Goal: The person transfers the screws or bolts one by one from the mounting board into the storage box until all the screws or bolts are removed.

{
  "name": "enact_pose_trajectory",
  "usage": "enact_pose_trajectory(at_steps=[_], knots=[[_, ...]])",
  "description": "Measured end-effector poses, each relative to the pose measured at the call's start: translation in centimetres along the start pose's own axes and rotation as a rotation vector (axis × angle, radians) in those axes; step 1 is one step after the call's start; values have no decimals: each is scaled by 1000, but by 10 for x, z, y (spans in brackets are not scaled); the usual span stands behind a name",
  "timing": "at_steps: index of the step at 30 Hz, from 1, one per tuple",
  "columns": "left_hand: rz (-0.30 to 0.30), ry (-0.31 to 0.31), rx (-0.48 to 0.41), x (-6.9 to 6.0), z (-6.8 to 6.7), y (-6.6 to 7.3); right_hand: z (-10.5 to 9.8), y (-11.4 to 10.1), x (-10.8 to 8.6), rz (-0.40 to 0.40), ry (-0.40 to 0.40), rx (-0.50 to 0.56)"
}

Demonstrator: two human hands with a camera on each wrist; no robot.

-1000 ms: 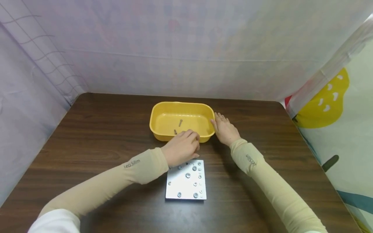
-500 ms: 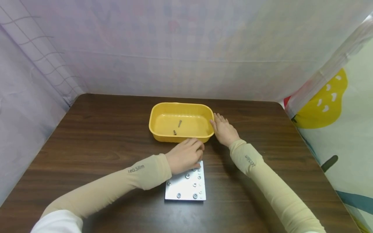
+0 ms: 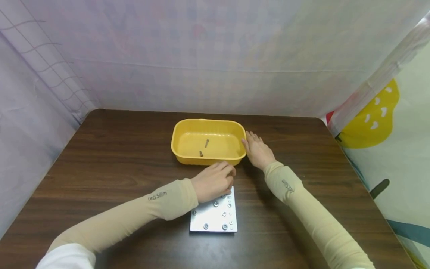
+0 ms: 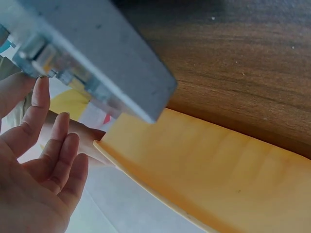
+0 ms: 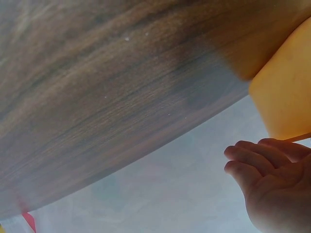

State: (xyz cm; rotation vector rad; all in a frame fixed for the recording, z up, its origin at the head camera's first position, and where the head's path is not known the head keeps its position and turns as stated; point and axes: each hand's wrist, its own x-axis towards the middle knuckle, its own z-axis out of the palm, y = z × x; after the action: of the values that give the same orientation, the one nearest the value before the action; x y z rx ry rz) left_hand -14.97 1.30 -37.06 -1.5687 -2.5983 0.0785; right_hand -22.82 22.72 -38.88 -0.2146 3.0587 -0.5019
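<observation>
In the head view my left hand is over the far edge of a silver metal plate set with several socket-head screws. Its thumb and index finger pinch what looks like a small screw at the plate's face, mostly hidden by the fingertips; the other fingers are loosely bent in the left wrist view, beside the plate. My right hand rests against the right end of a yellow tray, fingers fairly straight and thumb at the rim. Two loose screws, one longer and one shorter, lie inside the tray.
The brown wooden table extends around the plate and tray. A pale curtain hangs along its back edge, and a printed cloth hangs at the right. The tray stands just beyond the plate.
My left hand has drawn back from the tray's near rim and come down over the plate's far right corner, then stayed there. The right hand keeps its place at the tray.
</observation>
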Motion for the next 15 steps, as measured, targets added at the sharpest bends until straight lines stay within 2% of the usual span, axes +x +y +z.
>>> enact_pose_trajectory(at_steps=[15], knots=[[22, 40, 48, -1, 0, -1, -1, -1, -1, 6, -5, -4]])
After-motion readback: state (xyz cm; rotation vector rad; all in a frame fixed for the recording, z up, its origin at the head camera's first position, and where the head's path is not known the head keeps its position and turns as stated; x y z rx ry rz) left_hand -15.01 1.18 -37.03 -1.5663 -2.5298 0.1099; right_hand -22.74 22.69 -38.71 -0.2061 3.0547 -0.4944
